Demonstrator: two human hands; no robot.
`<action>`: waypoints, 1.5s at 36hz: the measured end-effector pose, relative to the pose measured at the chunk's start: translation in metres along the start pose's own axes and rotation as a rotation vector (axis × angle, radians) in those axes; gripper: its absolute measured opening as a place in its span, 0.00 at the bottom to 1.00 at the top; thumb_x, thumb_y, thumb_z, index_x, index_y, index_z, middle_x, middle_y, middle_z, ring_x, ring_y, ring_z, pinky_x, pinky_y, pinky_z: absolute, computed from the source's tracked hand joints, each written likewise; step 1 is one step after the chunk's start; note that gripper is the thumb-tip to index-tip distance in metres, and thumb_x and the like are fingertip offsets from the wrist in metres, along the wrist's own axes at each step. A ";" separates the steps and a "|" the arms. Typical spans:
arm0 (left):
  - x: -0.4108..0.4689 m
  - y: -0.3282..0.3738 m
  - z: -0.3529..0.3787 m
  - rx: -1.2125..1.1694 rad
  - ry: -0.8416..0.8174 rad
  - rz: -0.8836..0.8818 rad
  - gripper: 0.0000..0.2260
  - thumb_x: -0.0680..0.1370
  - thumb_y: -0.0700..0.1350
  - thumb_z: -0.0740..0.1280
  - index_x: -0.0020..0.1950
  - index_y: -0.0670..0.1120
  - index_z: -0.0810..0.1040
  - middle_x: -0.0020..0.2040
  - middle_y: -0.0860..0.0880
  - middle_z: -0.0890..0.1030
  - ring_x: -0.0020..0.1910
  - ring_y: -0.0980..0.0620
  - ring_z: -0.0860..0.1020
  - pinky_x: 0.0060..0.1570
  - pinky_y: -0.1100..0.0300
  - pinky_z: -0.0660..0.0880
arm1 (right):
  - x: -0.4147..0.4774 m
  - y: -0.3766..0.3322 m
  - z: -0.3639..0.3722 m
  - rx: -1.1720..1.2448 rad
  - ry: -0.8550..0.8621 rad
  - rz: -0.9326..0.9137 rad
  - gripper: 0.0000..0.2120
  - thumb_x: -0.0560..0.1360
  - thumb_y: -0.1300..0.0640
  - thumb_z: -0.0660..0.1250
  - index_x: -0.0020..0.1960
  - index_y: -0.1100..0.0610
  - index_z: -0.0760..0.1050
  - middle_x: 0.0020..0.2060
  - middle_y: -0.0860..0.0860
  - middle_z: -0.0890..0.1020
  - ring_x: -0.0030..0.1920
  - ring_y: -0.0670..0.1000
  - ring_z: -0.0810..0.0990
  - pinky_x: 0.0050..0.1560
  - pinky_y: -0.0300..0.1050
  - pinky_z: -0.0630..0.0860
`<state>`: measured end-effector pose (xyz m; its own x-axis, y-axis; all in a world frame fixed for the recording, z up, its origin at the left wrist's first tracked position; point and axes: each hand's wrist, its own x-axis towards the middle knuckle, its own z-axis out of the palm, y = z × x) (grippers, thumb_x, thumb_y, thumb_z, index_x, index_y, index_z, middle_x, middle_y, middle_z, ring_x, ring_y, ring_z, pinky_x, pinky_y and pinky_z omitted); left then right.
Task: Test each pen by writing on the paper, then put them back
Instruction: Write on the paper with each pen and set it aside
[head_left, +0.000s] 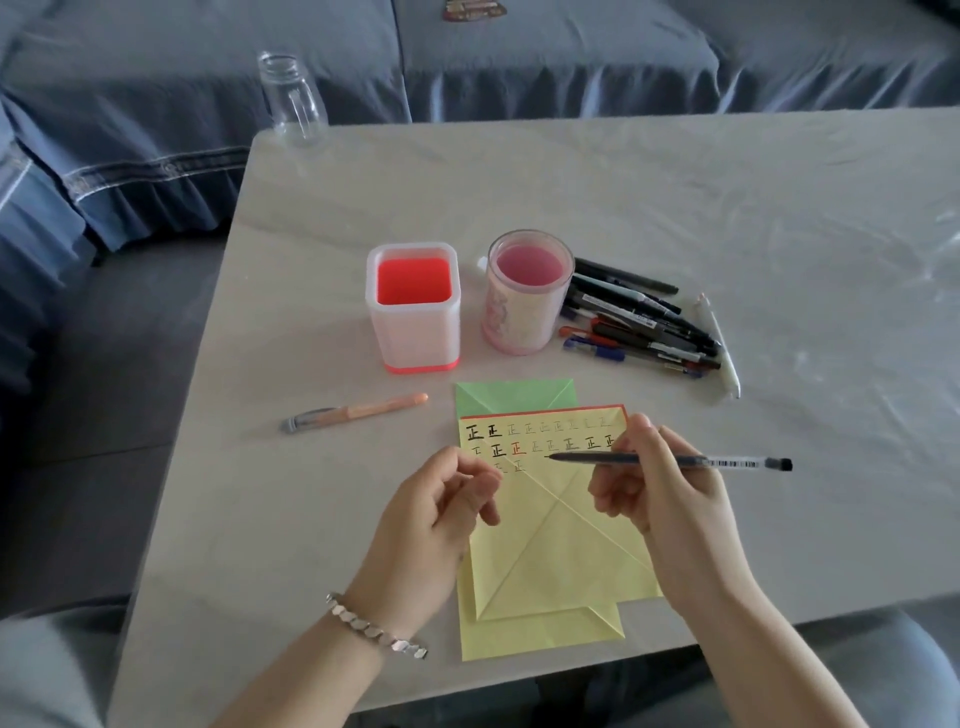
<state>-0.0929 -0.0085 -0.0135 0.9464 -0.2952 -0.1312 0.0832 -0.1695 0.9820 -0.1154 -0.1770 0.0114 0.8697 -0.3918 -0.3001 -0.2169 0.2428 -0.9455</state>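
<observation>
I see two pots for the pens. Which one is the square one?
The white pot with the orange-red inside and base, standing on the left. The pink pot beside it is round.

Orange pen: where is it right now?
Head view: the orange pen lies flat on the table, left of the yellow paper and just in front of the square red-and-white holder.

Yellow paper (545, 545); black pen (649, 459); orange pen (363, 410).
</observation>
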 end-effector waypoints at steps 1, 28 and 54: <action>0.000 0.000 0.000 -0.014 0.005 0.003 0.12 0.72 0.53 0.60 0.44 0.46 0.76 0.30 0.55 0.77 0.24 0.57 0.66 0.26 0.66 0.65 | -0.001 -0.001 0.001 0.007 0.003 0.001 0.15 0.78 0.57 0.58 0.34 0.61 0.71 0.23 0.56 0.77 0.22 0.49 0.71 0.25 0.37 0.69; -0.009 0.022 0.012 -0.062 -0.077 -0.106 0.03 0.74 0.35 0.67 0.43 0.42 0.75 0.39 0.52 0.84 0.38 0.54 0.82 0.36 0.66 0.75 | -0.013 0.002 0.002 -0.106 -0.076 -0.005 0.15 0.77 0.58 0.60 0.34 0.64 0.72 0.22 0.55 0.77 0.22 0.49 0.72 0.25 0.37 0.71; 0.008 0.026 0.025 0.090 -0.010 0.134 0.09 0.72 0.34 0.70 0.40 0.48 0.80 0.36 0.50 0.81 0.32 0.55 0.81 0.30 0.65 0.76 | 0.002 0.007 0.002 -0.069 -0.025 -0.154 0.20 0.77 0.68 0.58 0.27 0.59 0.61 0.15 0.51 0.69 0.17 0.47 0.62 0.21 0.35 0.62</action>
<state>-0.0907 -0.0386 0.0074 0.9438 -0.3305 -0.0020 -0.0720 -0.2117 0.9747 -0.1138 -0.1745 0.0048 0.9056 -0.3973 -0.1483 -0.1089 0.1200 -0.9868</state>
